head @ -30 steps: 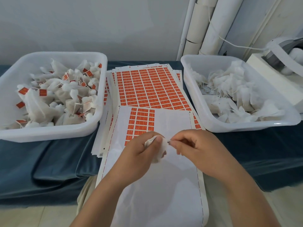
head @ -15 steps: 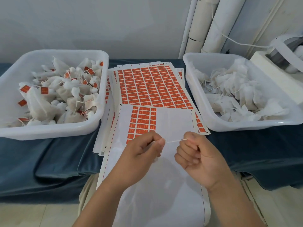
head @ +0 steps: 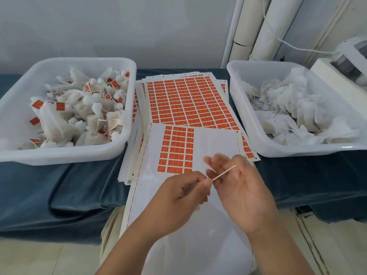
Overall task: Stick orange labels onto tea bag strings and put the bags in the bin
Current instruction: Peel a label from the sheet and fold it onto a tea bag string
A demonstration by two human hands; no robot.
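Dark blue cloth [head: 59, 185] covers the table against a pale wall. On it stand a left bin [head: 65, 155] heaped with labelled bags [head: 79, 116] and a right bin [head: 297, 152] of plain bags [head: 297, 108]. Full label sheets [head: 188, 100] lie stacked between the bins. On top of them, nearer the person, lies a partly used sheet [head: 216, 143] with one block of orange labels [head: 176, 149] at its far left.

Just above that sheet's near part, the left hand [head: 182, 195] pinches the string [head: 223, 173] between thumb and forefinger. The tea bag it belongs to is hidden behind that hand. The string runs up and right across the right hand [head: 244, 191], whose palm faces the camera with fingers loosely spread and blurred. I cannot tell whether its thumb nips the string's far end.

The string looks thin, limp and nearly weightless, so it will likely sag or twist unless held taut from both ends. The best hold is probably a fingertip pinch close to the free end, leaving a short bare length for the label to fold around. The bag looks like soft, light mesh that would crush or tear if squeezed, so a loose hold is safer. A peeled label will probably be flimsy and sticky, so it is best lifted by one corner.
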